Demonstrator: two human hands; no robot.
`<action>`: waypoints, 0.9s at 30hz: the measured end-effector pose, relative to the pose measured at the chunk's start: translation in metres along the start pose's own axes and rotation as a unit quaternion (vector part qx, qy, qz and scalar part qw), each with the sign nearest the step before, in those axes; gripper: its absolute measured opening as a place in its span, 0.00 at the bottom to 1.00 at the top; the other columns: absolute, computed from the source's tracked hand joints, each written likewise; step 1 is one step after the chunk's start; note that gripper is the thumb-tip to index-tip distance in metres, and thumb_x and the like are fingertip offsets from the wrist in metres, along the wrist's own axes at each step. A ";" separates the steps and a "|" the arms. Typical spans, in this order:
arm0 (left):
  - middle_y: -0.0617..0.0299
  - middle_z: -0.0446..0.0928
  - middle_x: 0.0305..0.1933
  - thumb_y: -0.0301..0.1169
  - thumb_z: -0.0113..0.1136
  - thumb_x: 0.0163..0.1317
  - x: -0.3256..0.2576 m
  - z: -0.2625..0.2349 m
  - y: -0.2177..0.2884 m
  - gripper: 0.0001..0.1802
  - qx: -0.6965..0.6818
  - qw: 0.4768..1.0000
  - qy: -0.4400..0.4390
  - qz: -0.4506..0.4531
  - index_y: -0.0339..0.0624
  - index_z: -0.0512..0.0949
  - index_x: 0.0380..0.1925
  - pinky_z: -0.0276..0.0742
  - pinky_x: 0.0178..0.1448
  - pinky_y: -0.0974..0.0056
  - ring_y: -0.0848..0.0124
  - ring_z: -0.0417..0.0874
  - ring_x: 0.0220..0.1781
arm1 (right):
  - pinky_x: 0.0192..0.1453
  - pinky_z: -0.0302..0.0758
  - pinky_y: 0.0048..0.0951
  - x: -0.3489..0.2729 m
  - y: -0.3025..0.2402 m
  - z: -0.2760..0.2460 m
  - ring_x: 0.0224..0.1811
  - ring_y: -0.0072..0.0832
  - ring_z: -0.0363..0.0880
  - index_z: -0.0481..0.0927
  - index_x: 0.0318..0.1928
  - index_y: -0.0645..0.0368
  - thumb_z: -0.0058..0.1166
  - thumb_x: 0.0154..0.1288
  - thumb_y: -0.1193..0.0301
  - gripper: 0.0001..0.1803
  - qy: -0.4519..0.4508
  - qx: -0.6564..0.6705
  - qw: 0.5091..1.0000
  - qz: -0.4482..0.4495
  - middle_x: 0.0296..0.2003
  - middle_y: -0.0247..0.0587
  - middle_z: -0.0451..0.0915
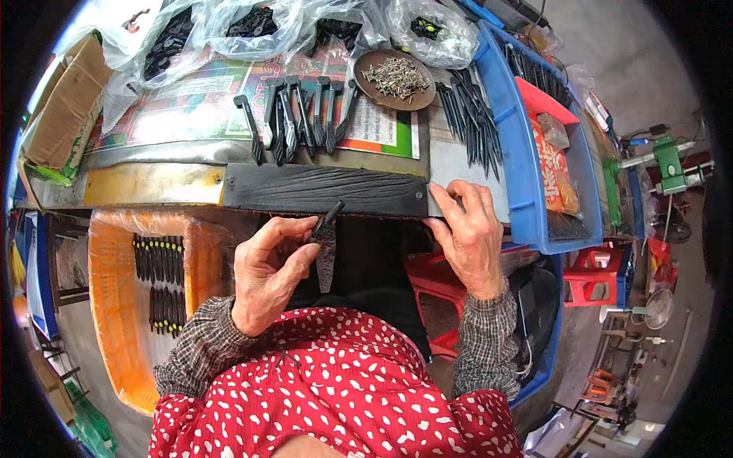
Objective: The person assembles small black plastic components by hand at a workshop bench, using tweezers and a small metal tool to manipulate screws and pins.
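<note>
At the near edge of a cluttered workbench (153,183), a person in a red, white-spotted top works with both bare hands. The left hand (267,275) has its thumb and fingers closed around a thin, dark, pointed blade-like piece (327,244) that hangs point-down just below the bench edge, its black handle end slanting up beside a charred black wooden plank (324,191) fixed along that edge. The right hand (469,237) rests at the plank's right end — fingers loosely curled, fingertips on the grey bench surface, holding nothing.

Farther back, near the middle of the bench, a row of black-handled metal tools (294,118) lies side by side on a colourful printed sheet (191,107). Beside them sits a round brown dish of small nails (395,79), and a loose pile of dark spikes (469,122) lies by a blue plastic crate (519,160) at the right edge. Clear plastic bags of black parts (256,27) line the far edge. Below the bench on the left, an orange crate (114,305) holds rows of black-handled pieces.
</note>
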State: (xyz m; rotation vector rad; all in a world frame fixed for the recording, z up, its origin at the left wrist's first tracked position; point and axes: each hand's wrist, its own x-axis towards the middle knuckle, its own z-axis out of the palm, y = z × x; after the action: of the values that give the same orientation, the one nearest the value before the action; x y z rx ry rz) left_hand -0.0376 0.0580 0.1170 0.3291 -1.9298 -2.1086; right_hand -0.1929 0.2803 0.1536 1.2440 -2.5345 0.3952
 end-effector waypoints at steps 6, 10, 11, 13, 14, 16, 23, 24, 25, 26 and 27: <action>0.62 0.78 0.36 0.21 0.57 0.62 -0.001 0.001 0.003 0.14 -0.029 1.000 -0.002 -0.011 0.34 0.74 0.49 0.66 0.27 0.78 0.84 0.71 0.27 | 0.43 0.73 0.38 -0.006 -0.004 -0.001 0.44 0.39 0.73 0.79 0.48 0.60 0.65 0.42 0.77 0.26 0.014 -0.017 1.000 -0.022 0.39 0.41 0.74; 0.65 0.76 0.36 0.20 0.58 0.61 -0.002 0.003 0.003 0.14 -0.055 0.998 0.010 -0.037 0.34 0.75 0.48 0.68 0.28 0.79 0.85 0.71 0.28 | 0.46 0.75 0.35 -0.011 -0.004 0.000 0.47 0.38 0.72 0.78 0.48 0.60 0.67 0.41 0.75 0.27 0.023 -0.032 0.999 -0.036 0.43 0.39 0.73; 0.67 0.74 0.36 0.19 0.59 0.60 -0.002 0.003 0.003 0.14 -0.062 0.997 0.014 -0.052 0.33 0.75 0.47 0.69 0.29 0.80 0.86 0.71 0.29 | 0.46 0.76 0.35 -0.010 -0.006 0.001 0.48 0.38 0.72 0.77 0.48 0.60 0.67 0.41 0.75 0.28 0.029 -0.037 0.998 -0.040 0.43 0.39 0.73; 0.65 0.76 0.36 0.20 0.57 0.61 -0.001 0.004 0.000 0.14 -0.051 0.998 0.007 -0.044 0.34 0.74 0.48 0.67 0.28 0.79 0.85 0.71 0.28 | 0.46 0.76 0.35 -0.011 -0.005 0.007 0.48 0.38 0.72 0.77 0.48 0.61 0.66 0.41 0.75 0.27 0.027 -0.038 0.998 -0.036 0.44 0.39 0.73; 0.62 0.78 0.37 0.21 0.56 0.63 -0.002 0.003 0.002 0.14 -0.038 0.999 0.006 -0.031 0.34 0.74 0.49 0.66 0.27 0.78 0.85 0.70 0.27 | 0.46 0.76 0.35 -0.011 -0.005 0.006 0.48 0.38 0.72 0.77 0.47 0.61 0.65 0.42 0.75 0.26 0.027 -0.039 0.998 -0.045 0.44 0.39 0.73; 0.64 0.76 0.37 0.20 0.57 0.61 -0.004 0.003 0.008 0.14 -0.050 0.998 0.012 -0.034 0.34 0.74 0.48 0.68 0.28 0.78 0.85 0.71 0.28 | 0.47 0.76 0.35 -0.011 -0.007 0.001 0.48 0.38 0.73 0.78 0.46 0.64 0.64 0.45 0.75 0.23 0.031 -0.044 0.997 -0.061 0.44 0.39 0.74; 0.61 0.78 0.37 0.21 0.56 0.63 -0.001 0.004 0.003 0.14 -0.036 0.999 -0.005 -0.027 0.34 0.73 0.49 0.65 0.27 0.78 0.84 0.70 0.27 | 0.49 0.77 0.36 -0.013 -0.001 0.006 0.49 0.40 0.74 0.77 0.46 0.66 0.63 0.46 0.76 0.22 0.035 -0.023 0.997 -0.061 0.45 0.43 0.75; 0.61 0.78 0.37 0.21 0.56 0.63 -0.002 0.003 0.003 0.14 -0.035 0.999 -0.006 -0.026 0.34 0.73 0.49 0.65 0.27 0.78 0.84 0.70 0.27 | 0.49 0.77 0.36 -0.012 -0.002 0.006 0.50 0.40 0.74 0.77 0.46 0.66 0.63 0.46 0.76 0.22 0.036 -0.017 0.998 -0.056 0.45 0.43 0.75; 0.61 0.78 0.37 0.21 0.56 0.63 -0.001 0.003 0.003 0.14 -0.032 0.999 -0.002 -0.025 0.34 0.73 0.49 0.65 0.26 0.78 0.84 0.70 0.27 | 0.49 0.77 0.36 -0.012 -0.003 0.006 0.50 0.40 0.74 0.77 0.46 0.66 0.63 0.46 0.76 0.22 0.037 -0.011 0.998 -0.051 0.45 0.44 0.75; 0.61 0.78 0.37 0.21 0.56 0.63 -0.002 0.004 0.003 0.14 -0.029 0.999 0.002 -0.025 0.34 0.73 0.49 0.65 0.26 0.78 0.84 0.70 0.26 | 0.49 0.77 0.36 -0.013 -0.003 0.005 0.50 0.40 0.74 0.77 0.46 0.66 0.63 0.46 0.76 0.22 0.038 -0.013 0.998 -0.049 0.45 0.44 0.75; 0.61 0.78 0.37 0.21 0.56 0.63 -0.001 0.005 0.003 0.14 -0.029 0.999 0.000 -0.024 0.34 0.73 0.49 0.65 0.26 0.78 0.84 0.70 0.26 | 0.49 0.77 0.36 -0.014 -0.002 0.005 0.50 0.40 0.74 0.77 0.46 0.66 0.63 0.46 0.76 0.22 0.036 -0.012 0.998 -0.050 0.44 0.44 0.75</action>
State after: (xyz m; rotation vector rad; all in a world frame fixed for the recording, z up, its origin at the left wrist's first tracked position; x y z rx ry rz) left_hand -0.0378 0.0628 0.1207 0.3664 -1.8741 -2.1905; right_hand -0.1838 0.2871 0.1442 1.3181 -2.3980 0.3791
